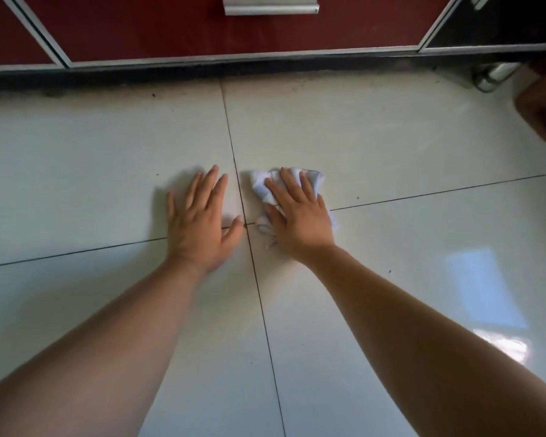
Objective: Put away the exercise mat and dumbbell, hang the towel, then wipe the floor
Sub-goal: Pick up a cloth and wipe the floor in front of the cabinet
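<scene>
The left hand (202, 222) lies flat on the white tiled floor (108, 152), palm down, fingers straight and slightly spread, thumb out towards the point where two dark grout lines (234, 152) cross; it holds nothing. Four tiles meet at that crossing.

Just right of it lies one crumpled white cloth (260, 186). Its long axis runs away from the person and leans a little to the right, and a thin loop of cord trails from its near end. The right hand (297, 216) presses down on the cloth with an open palm and straight, slightly parted fingers, not curled round it; cloth shows beyond the fingertips and beside the thumb.

Along the far edge stands a cabinet with a red drawer front (202, 36) bearing one metal handle (270, 6), then a black panel (492, 20). Below that is one shiny metal leg (492, 77). At the right edge is a dark brown shape (542, 105); what it is I cannot tell.
</scene>
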The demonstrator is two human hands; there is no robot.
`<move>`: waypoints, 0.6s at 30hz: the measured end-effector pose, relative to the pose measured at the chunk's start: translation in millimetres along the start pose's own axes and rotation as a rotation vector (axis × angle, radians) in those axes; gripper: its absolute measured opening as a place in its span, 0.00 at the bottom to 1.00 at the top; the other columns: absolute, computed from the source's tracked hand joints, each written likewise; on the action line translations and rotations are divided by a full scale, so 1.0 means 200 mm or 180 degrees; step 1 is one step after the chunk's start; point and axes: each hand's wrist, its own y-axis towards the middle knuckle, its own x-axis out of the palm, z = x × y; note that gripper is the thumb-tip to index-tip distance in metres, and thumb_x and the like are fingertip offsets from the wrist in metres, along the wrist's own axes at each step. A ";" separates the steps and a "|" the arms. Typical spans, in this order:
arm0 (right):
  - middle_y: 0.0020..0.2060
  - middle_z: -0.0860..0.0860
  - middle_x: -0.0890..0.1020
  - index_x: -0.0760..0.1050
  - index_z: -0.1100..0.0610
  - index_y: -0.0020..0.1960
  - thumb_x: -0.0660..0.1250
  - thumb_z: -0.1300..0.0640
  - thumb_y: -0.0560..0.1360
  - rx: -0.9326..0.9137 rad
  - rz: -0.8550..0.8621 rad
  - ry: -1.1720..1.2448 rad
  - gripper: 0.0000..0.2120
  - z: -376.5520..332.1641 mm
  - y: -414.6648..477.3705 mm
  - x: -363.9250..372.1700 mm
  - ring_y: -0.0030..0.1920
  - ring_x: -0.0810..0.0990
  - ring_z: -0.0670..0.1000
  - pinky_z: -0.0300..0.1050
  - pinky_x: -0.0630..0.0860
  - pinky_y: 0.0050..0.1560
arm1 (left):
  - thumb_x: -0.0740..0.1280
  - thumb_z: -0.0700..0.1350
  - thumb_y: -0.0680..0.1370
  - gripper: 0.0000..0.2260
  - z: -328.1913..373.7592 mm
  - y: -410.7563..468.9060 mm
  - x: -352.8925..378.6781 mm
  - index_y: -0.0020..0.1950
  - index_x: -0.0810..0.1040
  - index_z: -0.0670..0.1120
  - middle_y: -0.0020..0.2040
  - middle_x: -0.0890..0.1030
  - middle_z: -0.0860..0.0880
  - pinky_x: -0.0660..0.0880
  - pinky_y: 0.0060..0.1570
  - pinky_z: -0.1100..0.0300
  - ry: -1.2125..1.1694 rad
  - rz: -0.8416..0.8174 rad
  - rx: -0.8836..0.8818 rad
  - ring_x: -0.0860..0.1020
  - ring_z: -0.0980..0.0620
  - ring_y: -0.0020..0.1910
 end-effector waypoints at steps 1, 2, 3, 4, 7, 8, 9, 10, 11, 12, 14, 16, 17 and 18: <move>0.76 0.48 0.54 0.56 0.46 0.75 0.41 0.39 0.75 0.0024 0.0015 -0.0032 0.30 0.03 -0.05 0.01 0.76 0.48 0.54 0.51 0.54 0.70 | 0.54 0.58 0.71 0.32 -0.05 -0.04 -0.02 0.72 0.65 0.45 0.75 0.62 0.48 0.53 0.67 0.35 0.0049 0.0033 -0.0022 0.60 0.47 0.73; 0.76 0.47 0.53 0.55 0.46 0.75 0.40 0.38 0.74 0.0078 0.0031 -0.0069 0.31 0.05 -0.09 0.01 0.76 0.47 0.54 0.51 0.54 0.70 | 0.53 0.58 0.71 0.32 -0.11 -0.08 -0.03 0.72 0.65 0.45 0.75 0.62 0.48 0.53 0.67 0.35 0.0116 0.0017 -0.0076 0.60 0.47 0.73; 0.76 0.47 0.53 0.54 0.45 0.75 0.40 0.39 0.74 0.0162 0.0048 -0.0107 0.31 0.06 -0.11 0.01 0.76 0.48 0.54 0.51 0.54 0.70 | 0.53 0.59 0.71 0.33 -0.17 -0.13 -0.04 0.72 0.64 0.45 0.75 0.61 0.48 0.52 0.67 0.35 0.0190 -0.0026 -0.0180 0.59 0.47 0.74; 0.76 0.47 0.53 0.54 0.45 0.75 0.40 0.39 0.74 0.0256 0.0072 -0.0149 0.31 0.04 -0.12 0.02 0.76 0.48 0.54 0.52 0.53 0.70 | 0.52 0.60 0.70 0.34 -0.23 -0.16 -0.06 0.73 0.63 0.45 0.76 0.60 0.48 0.51 0.67 0.35 0.0263 -0.0052 -0.0332 0.58 0.46 0.74; 0.76 0.48 0.51 0.52 0.45 0.75 0.40 0.39 0.76 0.0572 0.0087 -0.0225 0.29 -0.03 -0.05 0.03 0.75 0.46 0.56 0.54 0.49 0.71 | 0.51 0.63 0.70 0.36 -0.29 -0.18 -0.07 0.74 0.59 0.45 0.76 0.57 0.48 0.48 0.68 0.36 0.0353 -0.0089 -0.0708 0.54 0.45 0.75; 0.76 0.49 0.50 0.51 0.45 0.75 0.43 0.40 0.78 0.0663 0.0060 -0.0220 0.27 -0.04 0.00 0.02 0.76 0.45 0.56 0.54 0.48 0.72 | 0.51 0.63 0.70 0.36 -0.29 -0.17 -0.07 0.74 0.59 0.45 0.77 0.57 0.48 0.48 0.69 0.36 0.0360 -0.0122 -0.0733 0.54 0.45 0.75; 0.77 0.49 0.49 0.50 0.45 0.75 0.45 0.42 0.80 0.0722 0.0044 -0.0234 0.25 -0.04 0.06 0.01 0.76 0.44 0.56 0.53 0.47 0.72 | 0.52 0.64 0.70 0.37 -0.29 -0.17 -0.07 0.74 0.59 0.45 0.77 0.57 0.48 0.49 0.69 0.36 0.0369 -0.0146 -0.0728 0.54 0.46 0.75; 0.77 0.49 0.48 0.50 0.45 0.75 0.46 0.44 0.80 0.0753 0.0061 -0.0260 0.24 -0.04 0.13 0.00 0.76 0.43 0.56 0.53 0.47 0.72 | 0.52 0.64 0.70 0.37 -0.29 -0.17 -0.07 0.74 0.59 0.46 0.76 0.57 0.48 0.50 0.69 0.36 0.0383 -0.0161 -0.0720 0.54 0.46 0.75; 0.77 0.49 0.48 0.50 0.46 0.75 0.47 0.44 0.81 0.0770 0.0092 -0.0268 0.24 -0.04 0.20 -0.01 0.76 0.43 0.56 0.53 0.47 0.72 | 0.52 0.65 0.69 0.37 -0.29 -0.17 -0.07 0.74 0.60 0.46 0.76 0.58 0.49 0.50 0.69 0.37 0.0401 -0.0170 -0.0721 0.54 0.47 0.75; 0.77 0.49 0.49 0.51 0.46 0.76 0.47 0.45 0.81 0.0792 0.0138 -0.0255 0.24 -0.05 0.27 -0.01 0.76 0.43 0.56 0.54 0.48 0.73 | 0.52 0.65 0.69 0.38 -0.30 -0.17 -0.07 0.74 0.60 0.46 0.76 0.58 0.49 0.51 0.69 0.38 0.0412 -0.0174 -0.0728 0.54 0.47 0.75; 0.77 0.49 0.49 0.52 0.46 0.75 0.47 0.46 0.81 0.0857 0.0228 -0.0198 0.23 -0.06 0.39 -0.01 0.76 0.43 0.57 0.55 0.48 0.73 | 0.51 0.66 0.69 0.38 -0.30 -0.16 -0.07 0.74 0.59 0.47 0.76 0.57 0.50 0.50 0.69 0.39 0.0391 -0.0189 -0.0750 0.54 0.48 0.75; 0.76 0.49 0.51 0.54 0.45 0.75 0.49 0.47 0.81 0.0775 0.0288 -0.0131 0.22 -0.09 0.42 -0.01 0.76 0.44 0.57 0.56 0.50 0.72 | 0.50 0.65 0.69 0.38 -0.28 -0.16 -0.07 0.75 0.59 0.47 0.77 0.57 0.50 0.48 0.70 0.40 0.0343 -0.0213 -0.0749 0.54 0.48 0.75; 0.76 0.48 0.53 0.56 0.45 0.74 0.50 0.47 0.80 0.0605 0.0287 -0.0079 0.22 -0.10 0.42 0.00 0.76 0.46 0.57 0.56 0.52 0.71 | 0.50 0.64 0.69 0.37 -0.28 -0.16 -0.08 0.75 0.59 0.47 0.77 0.57 0.50 0.48 0.70 0.40 0.0315 -0.0207 -0.0746 0.54 0.48 0.75; 0.76 0.48 0.55 0.59 0.45 0.73 0.51 0.47 0.80 0.0359 0.0258 -0.0035 0.22 -0.11 0.39 0.00 0.75 0.48 0.56 0.55 0.54 0.70 | 0.51 0.63 0.69 0.37 -0.28 -0.17 -0.08 0.75 0.59 0.47 0.77 0.57 0.50 0.48 0.70 0.40 0.0288 -0.0193 -0.0746 0.55 0.48 0.75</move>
